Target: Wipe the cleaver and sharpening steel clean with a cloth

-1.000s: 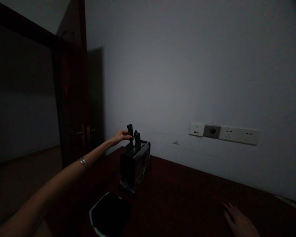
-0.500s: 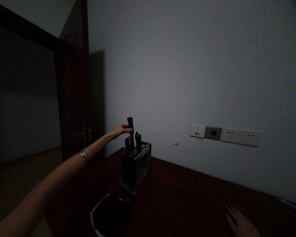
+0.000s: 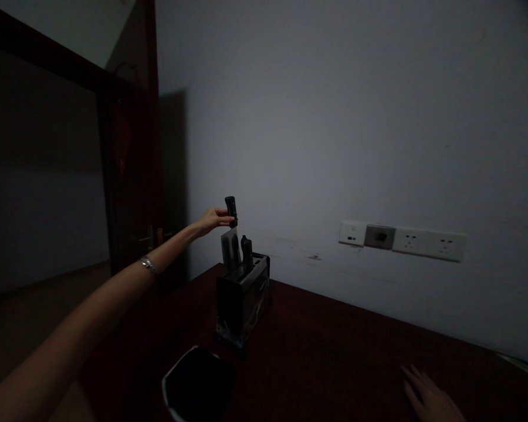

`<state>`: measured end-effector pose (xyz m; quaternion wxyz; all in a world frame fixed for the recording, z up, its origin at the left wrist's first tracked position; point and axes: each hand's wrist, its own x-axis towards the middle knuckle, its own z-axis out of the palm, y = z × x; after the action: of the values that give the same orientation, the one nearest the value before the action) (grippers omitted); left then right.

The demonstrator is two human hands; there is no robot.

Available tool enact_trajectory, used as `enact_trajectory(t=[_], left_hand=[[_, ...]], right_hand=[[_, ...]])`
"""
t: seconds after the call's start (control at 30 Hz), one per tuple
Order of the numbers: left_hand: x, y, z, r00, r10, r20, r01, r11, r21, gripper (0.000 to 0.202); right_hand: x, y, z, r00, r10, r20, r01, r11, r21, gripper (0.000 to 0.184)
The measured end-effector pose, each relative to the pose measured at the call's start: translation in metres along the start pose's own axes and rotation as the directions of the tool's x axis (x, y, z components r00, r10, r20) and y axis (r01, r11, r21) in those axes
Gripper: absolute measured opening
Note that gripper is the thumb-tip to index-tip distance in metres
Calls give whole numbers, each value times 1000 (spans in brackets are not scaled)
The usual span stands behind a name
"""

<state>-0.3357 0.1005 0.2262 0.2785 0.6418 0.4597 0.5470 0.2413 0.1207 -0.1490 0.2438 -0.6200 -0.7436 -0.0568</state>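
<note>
My left hand (image 3: 215,218) pinches the black handle of a broad-bladed kitchen knife, a cleaver (image 3: 230,246), near the handle's lower end. Its wide grey blade stands upright, partly out of a dark knife block (image 3: 243,299); the blade's lower part is hidden in the block. Beside the blade, another black-handled knife (image 3: 247,251) sits in the block. At the lower right, my right hand (image 3: 431,395) lies on the dark red table with its fingers stretched out, holding nothing; the frame's edge cuts it off.
The dark red table (image 3: 325,346) runs along a pale wall with a row of sockets (image 3: 426,243). A dark object with a pale rim (image 3: 164,390) is near the front. A wooden door (image 3: 134,176) stands at the left. Something flat (image 3: 521,364) lies at the right edge.
My left hand has moved up with the cleaver, and more of its blade shows above the block. My right hand has hardly moved.
</note>
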Motion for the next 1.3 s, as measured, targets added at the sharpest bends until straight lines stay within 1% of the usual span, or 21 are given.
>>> enact_trajectory(t=[0.13,0.23,0.3,0.37,0.53,0.6,0.67,0.77,0.83,0.87,0.9,0.93,0.97,1.0,1.07,1.13,1.17,1.23,1.3], left_hand=[[2,11,-4,1000,12,-5,-12,1000,-1,34],[1,22,-7,999,32,-24,-32,999,-3,33],[-1,32,-9,998,46,-43,-46,999,-1,32],[-3,43,-12,996,59,-61,-59,998,1,31],[-9,73,-22,988,118,-98,-117,993,23,32],[-13,85,-25,983,153,-99,-151,988,28,32],[-19,96,-25,978,187,-93,-184,982,37,33],[-32,110,-16,972,229,-58,-225,972,66,33],[-42,118,-3,973,230,-28,-227,969,93,34],[-47,121,6,975,221,-10,-219,970,107,34],[-52,124,15,978,210,10,-210,971,117,34],[-57,125,25,979,199,32,-201,972,122,33],[-62,127,35,980,190,57,-196,973,121,33],[-66,128,47,979,185,83,-194,974,113,33],[-75,127,71,973,186,136,-199,976,84,34],[-84,123,97,963,191,189,-205,977,56,31],[-88,120,111,957,194,215,-208,977,46,30],[-97,112,138,944,197,263,-211,977,26,26],[-106,103,165,931,204,304,-211,977,-10,25]], right_hand=[[0,-4,-4,998,33,49,-34,999,4,48],[0,-4,-5,999,34,37,-35,999,8,48],[0,-3,-3,1000,19,22,-20,1000,15,48],[1,-2,0,1000,30,10,-30,999,16,48],[1,5,10,999,33,5,-33,999,19,54],[2,6,8,999,39,1,-39,998,48,58],[4,5,-2,998,58,18,-60,991,123,59],[9,-10,-33,991,121,58,-133,949,285,51],[13,-31,-63,987,149,64,-162,898,409,48],[14,-44,-80,984,156,82,-176,859,481,47],[16,-59,-98,981,158,115,-195,800,567,45],[16,-75,-117,973,140,184,-228,707,669,43],[16,-92,-136,963,128,237,-266,595,758,41],[16,-108,-155,954,97,283,-293,498,817,39],[12,-138,-192,934,35,354,-342,367,865,34],[6,-163,-226,917,-31,398,-376,264,888,31],[2,-173,-241,910,-71,408,-385,219,897,32],[-6,-189,-264,903,-120,413,-392,164,905,33],[-14,-200,-280,897,-155,413,-395,136,909,34]])
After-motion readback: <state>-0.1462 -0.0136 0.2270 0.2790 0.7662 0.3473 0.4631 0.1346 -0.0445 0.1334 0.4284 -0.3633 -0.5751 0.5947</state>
